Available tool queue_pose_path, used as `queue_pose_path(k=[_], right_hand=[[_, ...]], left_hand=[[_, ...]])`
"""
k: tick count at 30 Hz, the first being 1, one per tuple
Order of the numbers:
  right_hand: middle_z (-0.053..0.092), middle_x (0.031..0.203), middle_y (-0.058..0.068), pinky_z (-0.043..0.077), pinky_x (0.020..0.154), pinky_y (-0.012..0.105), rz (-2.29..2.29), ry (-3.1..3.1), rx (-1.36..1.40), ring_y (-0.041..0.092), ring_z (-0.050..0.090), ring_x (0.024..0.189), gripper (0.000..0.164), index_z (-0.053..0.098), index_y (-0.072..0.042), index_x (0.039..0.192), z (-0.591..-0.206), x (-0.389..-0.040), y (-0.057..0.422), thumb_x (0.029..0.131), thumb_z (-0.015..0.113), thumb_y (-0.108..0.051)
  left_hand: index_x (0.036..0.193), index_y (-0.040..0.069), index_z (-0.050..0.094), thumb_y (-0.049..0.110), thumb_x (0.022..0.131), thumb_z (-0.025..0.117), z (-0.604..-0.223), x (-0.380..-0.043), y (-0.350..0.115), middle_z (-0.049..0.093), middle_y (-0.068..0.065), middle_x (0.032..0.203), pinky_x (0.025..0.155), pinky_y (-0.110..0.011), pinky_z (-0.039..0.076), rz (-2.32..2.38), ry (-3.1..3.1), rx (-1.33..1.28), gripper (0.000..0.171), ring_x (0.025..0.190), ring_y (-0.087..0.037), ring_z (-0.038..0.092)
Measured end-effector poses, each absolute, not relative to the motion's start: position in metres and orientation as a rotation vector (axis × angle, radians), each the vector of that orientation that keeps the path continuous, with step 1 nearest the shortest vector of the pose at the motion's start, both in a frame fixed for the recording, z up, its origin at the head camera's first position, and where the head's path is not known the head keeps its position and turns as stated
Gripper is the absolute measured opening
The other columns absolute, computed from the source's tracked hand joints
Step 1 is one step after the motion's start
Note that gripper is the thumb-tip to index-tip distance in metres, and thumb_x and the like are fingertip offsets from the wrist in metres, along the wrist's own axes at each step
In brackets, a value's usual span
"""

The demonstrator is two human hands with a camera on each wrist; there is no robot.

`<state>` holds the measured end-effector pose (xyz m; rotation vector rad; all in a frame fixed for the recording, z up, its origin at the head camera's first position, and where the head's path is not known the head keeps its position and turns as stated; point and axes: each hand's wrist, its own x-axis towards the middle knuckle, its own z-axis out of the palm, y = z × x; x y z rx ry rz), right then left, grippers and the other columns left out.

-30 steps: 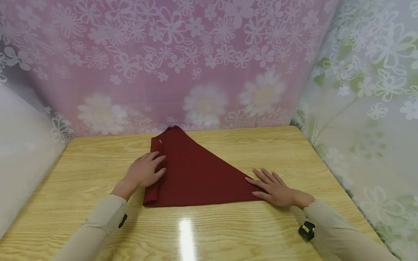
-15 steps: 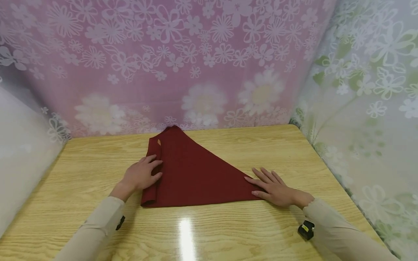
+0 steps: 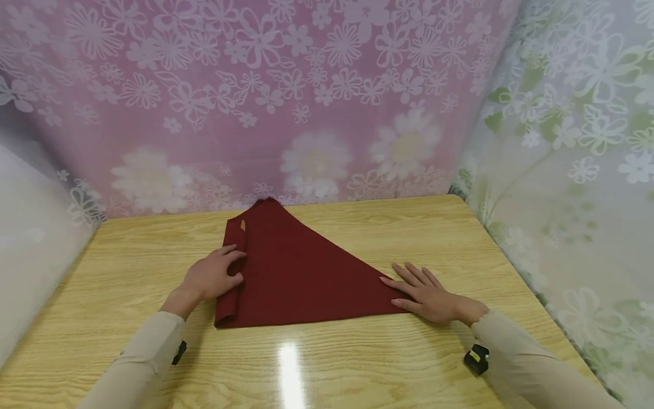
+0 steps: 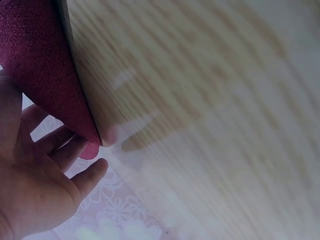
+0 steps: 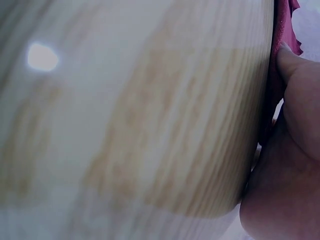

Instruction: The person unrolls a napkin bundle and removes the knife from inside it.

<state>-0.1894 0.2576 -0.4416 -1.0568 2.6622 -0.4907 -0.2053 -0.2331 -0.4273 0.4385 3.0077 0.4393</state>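
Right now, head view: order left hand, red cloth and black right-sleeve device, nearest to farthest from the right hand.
1. Red cloth, under the right hand
2. Black device, at the right sleeve
3. Left hand, on the cloth's folded left edge

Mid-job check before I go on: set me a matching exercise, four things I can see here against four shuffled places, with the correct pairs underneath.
Things
1. dark red folded cloth
2. left hand
3. right hand
4. pink backdrop printed with white flowers

Places
A. touching the cloth's narrow pointed end
B. beyond the far edge of the yellow wood-grain tabletop
C. lying on the tabletop
D. at the cloth's turned-over edge

Pairs: 1-C, 2-D, 3-A, 4-B
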Motion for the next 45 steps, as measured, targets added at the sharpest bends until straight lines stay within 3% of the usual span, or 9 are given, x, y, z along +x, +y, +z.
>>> queue_pose_path(k=[5, 14, 29, 36, 45], right_hand=[[0.011, 0.156, 0.022, 0.000, 0.105, 0.066, -0.487, 2.657, -1.058, 0.046, 0.002, 0.140, 0.052, 0.035, -0.014, 0.150, -0.442, -0.190, 0.257, 0.103, 0.043, -0.033], [0.011, 0.156, 0.021, 0.000, 0.105, 0.066, -0.470, 2.653, -1.039, 0.046, 0.002, 0.140, 0.052, 0.034, -0.015, 0.150, -0.441, -0.189, 0.257, 0.103, 0.043, -0.034], [0.013, 0.155, 0.023, 0.000, 0.104, 0.067, -0.502, 2.656, -1.048, 0.048, 0.003, 0.139, 0.051, 0.036, -0.014, 0.149, -0.438, -0.188, 0.257, 0.103, 0.044, -0.032], [0.020, 0.153, 0.025, 0.006, 0.101, 0.071, -0.546, 2.693, -1.112, 0.051, 0.010, 0.137, 0.049, 0.041, -0.013, 0.147, -0.439, -0.189, 0.258, 0.101, 0.050, -0.028], [0.020, 0.154, 0.020, 0.008, 0.104, 0.068, -0.460, 2.718, -1.070, 0.047, 0.012, 0.139, 0.050, 0.041, -0.018, 0.148, -0.439, -0.189, 0.257, 0.101, 0.049, -0.033]], left_hand=[[0.136, 0.008, 0.054, 0.026, 0.090, 0.060, -0.427, -0.205, -0.235, 0.035, -0.021, 0.147, 0.084, -0.055, 0.047, 0.435, 3.001, 0.431, 0.050, 0.128, -0.043, 0.039], [0.132, 0.011, 0.058, 0.025, 0.090, 0.057, -0.421, -0.201, -0.247, 0.036, -0.024, 0.145, 0.071, -0.049, 0.049, 0.465, 3.026, 0.421, 0.045, 0.120, -0.047, 0.046], [0.137, 0.011, 0.055, 0.025, 0.096, 0.052, -0.420, -0.193, -0.270, 0.029, -0.029, 0.147, 0.078, -0.057, 0.047, 0.487, 2.997, 0.406, 0.044, 0.127, -0.052, 0.034], [0.140, 0.013, 0.051, 0.027, 0.097, 0.048, -0.422, -0.192, -0.270, 0.030, -0.028, 0.147, 0.082, -0.062, 0.044, 0.482, 2.986, 0.382, 0.045, 0.128, -0.053, 0.032], [0.141, 0.013, 0.051, 0.026, 0.097, 0.048, -0.421, -0.190, -0.269, 0.028, -0.026, 0.149, 0.084, -0.062, 0.043, 0.412, 3.019, 0.408, 0.045, 0.129, -0.051, 0.031]])
